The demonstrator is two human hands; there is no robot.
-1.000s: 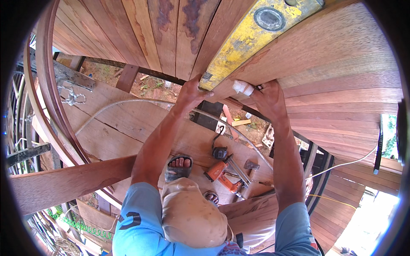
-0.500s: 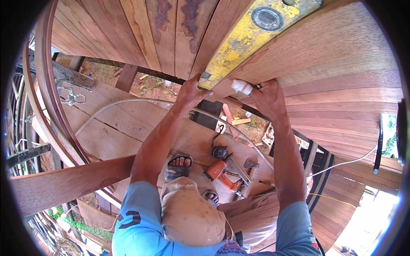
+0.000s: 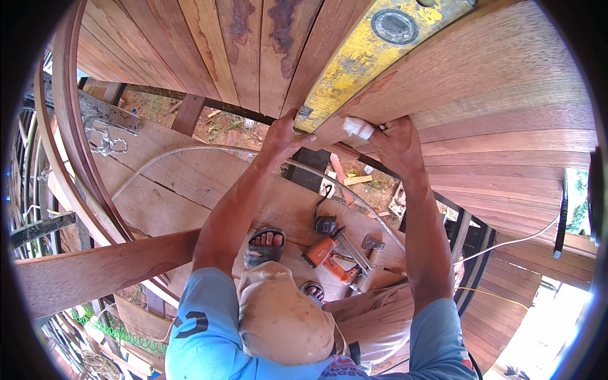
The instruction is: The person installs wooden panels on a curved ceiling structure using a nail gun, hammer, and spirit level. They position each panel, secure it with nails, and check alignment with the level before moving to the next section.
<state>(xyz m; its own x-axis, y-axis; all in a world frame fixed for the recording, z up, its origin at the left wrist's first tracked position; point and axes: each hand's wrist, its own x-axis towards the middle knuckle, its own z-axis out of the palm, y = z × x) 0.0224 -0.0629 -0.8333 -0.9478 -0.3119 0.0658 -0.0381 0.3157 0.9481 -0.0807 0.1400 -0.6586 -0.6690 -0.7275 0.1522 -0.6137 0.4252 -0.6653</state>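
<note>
The left hand (image 3: 283, 139) clasps a yellow level (image 3: 350, 73) against the plank wall (image 3: 481, 73) — the right hand (image 3: 399, 144) rests beside it, hold unclear. Below both stretches a board platform (image 3: 206, 172).

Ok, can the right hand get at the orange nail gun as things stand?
Probably yes, once off the reddish-brown wooden boards: the right hand is at their lower edge, while the nail gun lies uncovered on the brown wooden planks below. A beige hose curves between, but looks easy to pass.
</note>
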